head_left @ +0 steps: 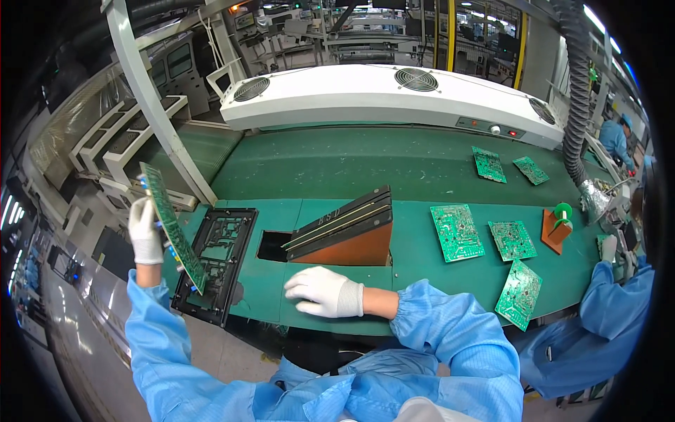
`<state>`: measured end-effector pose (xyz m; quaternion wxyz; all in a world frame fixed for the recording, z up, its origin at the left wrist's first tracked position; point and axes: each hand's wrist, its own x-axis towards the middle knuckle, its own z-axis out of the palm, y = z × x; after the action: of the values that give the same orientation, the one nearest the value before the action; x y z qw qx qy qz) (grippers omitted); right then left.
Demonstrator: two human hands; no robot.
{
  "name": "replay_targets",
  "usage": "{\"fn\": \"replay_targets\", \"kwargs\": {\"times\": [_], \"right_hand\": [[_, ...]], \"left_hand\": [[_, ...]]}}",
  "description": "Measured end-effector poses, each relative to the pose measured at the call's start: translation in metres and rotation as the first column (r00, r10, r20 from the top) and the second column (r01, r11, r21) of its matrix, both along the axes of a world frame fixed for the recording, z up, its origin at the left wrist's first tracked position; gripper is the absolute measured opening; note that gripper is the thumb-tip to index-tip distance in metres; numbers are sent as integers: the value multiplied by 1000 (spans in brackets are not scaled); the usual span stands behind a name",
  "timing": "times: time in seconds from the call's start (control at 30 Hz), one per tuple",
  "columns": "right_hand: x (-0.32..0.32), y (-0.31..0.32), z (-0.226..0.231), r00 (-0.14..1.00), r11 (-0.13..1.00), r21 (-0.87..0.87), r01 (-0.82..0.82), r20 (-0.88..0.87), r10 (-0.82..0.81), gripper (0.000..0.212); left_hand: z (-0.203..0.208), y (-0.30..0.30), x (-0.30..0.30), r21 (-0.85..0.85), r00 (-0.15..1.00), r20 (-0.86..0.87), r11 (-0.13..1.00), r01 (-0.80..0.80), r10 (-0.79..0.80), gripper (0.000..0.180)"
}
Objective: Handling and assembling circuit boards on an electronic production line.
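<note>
My left hand (144,228), in a white glove, grips a green circuit board (172,228) by its edge at the left of the bench. The board stands steeply tilted, with blue and yellow parts on its left side. Beneath and beside it lies a black fixture frame (219,243) with openings, partly hidden by the board. My right hand (325,292), also white-gloved, is held over the near edge of the green bench top. Its fingers point left, loosely bent and slightly apart, with nothing in them. Just beyond it sits a wedge-shaped block (351,235) with a black slatted top and orange side.
A rectangular cutout (274,246) lies left of the wedge. Several green boards (457,232) lie to the right, near an orange stand with a green spool (562,213). A white fan unit (337,98) spans the back. A co-worker's sleeve (615,302) is at far right.
</note>
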<state>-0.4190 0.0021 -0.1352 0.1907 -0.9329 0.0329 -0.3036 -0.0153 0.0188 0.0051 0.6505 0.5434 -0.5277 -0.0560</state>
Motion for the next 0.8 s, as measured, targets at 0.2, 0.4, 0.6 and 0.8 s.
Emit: {"fn": "replay_targets", "kwargs": {"times": [0.2,0.4,0.6,0.8], "right_hand": [[-35,8,105,906,966,-103,239,382,-184,35],[-83,11,165,755,874,-81,479,547,-363,78],[-95,1,155,930,980,46,193,310,-198,49],[-85,22,154,906,973,6,231,364,-217,25]], "left_hand": [[66,39,-132,-26,751,-321,798,602,-577,31],[40,33,-197,429,647,-277,511,745,-711,25],[19,28,-244,448,351,-492,114,887,-797,29],[12,39,-255,413,366,-653,92,906,-664,52]]}}
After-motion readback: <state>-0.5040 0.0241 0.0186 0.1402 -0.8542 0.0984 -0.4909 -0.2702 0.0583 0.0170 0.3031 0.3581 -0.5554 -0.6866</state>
